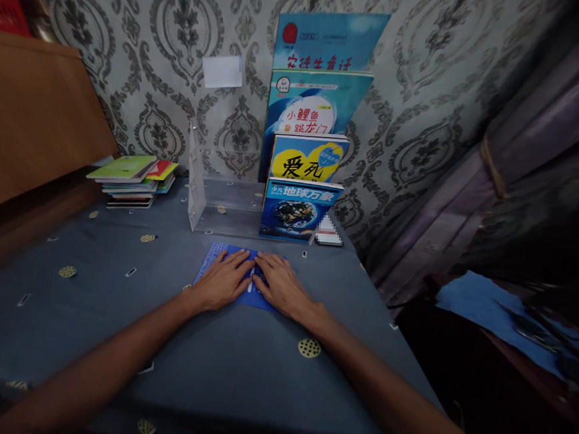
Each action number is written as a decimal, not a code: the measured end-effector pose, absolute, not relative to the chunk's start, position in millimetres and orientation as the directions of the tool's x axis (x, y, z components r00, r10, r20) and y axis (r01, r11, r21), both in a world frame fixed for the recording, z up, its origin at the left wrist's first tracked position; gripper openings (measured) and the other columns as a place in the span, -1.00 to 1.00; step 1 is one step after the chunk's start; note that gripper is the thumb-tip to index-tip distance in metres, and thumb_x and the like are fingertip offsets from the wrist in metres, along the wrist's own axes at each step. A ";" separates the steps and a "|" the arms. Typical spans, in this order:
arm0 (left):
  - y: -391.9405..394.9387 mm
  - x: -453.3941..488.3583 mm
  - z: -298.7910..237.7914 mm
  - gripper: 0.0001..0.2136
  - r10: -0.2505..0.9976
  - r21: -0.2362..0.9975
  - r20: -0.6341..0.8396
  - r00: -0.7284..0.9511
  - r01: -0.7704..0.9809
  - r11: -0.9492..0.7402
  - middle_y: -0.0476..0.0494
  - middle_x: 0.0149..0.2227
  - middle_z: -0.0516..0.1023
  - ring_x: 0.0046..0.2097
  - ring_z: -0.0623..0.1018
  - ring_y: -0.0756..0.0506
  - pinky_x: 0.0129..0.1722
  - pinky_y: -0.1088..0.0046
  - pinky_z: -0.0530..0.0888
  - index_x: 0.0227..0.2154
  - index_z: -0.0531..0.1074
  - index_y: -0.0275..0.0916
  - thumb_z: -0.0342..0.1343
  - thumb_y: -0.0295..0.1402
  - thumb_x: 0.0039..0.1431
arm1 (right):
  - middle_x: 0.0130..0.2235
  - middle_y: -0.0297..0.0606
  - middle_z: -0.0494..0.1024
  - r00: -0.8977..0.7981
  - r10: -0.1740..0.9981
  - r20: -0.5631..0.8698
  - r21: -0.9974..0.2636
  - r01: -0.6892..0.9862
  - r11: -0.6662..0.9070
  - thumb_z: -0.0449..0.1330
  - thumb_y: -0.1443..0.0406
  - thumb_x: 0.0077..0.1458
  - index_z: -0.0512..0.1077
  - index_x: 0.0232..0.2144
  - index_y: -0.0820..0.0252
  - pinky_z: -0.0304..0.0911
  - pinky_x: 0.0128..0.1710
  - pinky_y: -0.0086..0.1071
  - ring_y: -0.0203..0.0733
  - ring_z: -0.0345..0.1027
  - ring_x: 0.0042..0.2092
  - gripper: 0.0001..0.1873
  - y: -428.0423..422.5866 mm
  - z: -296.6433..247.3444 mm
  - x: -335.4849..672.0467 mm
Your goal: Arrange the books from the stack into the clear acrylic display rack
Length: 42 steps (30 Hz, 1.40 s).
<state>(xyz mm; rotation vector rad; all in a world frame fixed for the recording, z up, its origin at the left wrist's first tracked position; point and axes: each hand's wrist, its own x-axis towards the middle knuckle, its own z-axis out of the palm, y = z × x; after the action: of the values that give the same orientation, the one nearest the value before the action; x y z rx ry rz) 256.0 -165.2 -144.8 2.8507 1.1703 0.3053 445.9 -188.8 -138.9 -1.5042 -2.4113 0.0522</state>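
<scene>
A blue book (pixel 215 254) lies flat on the grey-blue tablecloth (pixel 114 277) in front of me. My left hand (pixel 224 280) rests palm down on its left part with the fingers stretched out. My right hand (pixel 281 284) lies flat on its right part, fingers also stretched out. The fingertips of both hands nearly meet over the middle of the book. Just behind it stands a clear acrylic book rack (pixel 210 201) holding several upright books, the front one a blue book with a globe (pixel 297 209).
A stack of thin books (pixel 135 179) lies at the back left of the table beside a wooden board (pixel 31 116). Patterned wallpaper (pixel 183 41) rises behind the rack. A tied curtain (pixel 518 168) hangs at the right, past the table's edge.
</scene>
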 end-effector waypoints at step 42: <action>-157.0 243.1 -131.2 -0.64 0.829 -0.030 0.180 0.529 0.846 -0.533 -0.38 0.19 0.42 0.19 0.43 -0.30 0.19 0.03 0.30 0.12 0.36 -0.30 -0.12 -0.29 0.38 | -0.02 -0.24 0.63 -0.184 0.952 0.244 -0.514 0.808 0.287 0.07 0.27 0.26 0.54 -0.01 0.12 0.39 0.01 -0.21 -0.04 0.53 -0.02 -0.67 -171.1 -132.9 501.5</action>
<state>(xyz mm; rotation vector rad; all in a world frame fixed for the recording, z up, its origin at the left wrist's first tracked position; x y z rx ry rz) 243.1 -157.0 -131.2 2.8450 1.5648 0.2351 501.5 -171.1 -132.9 -1.5703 -2.0454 0.3673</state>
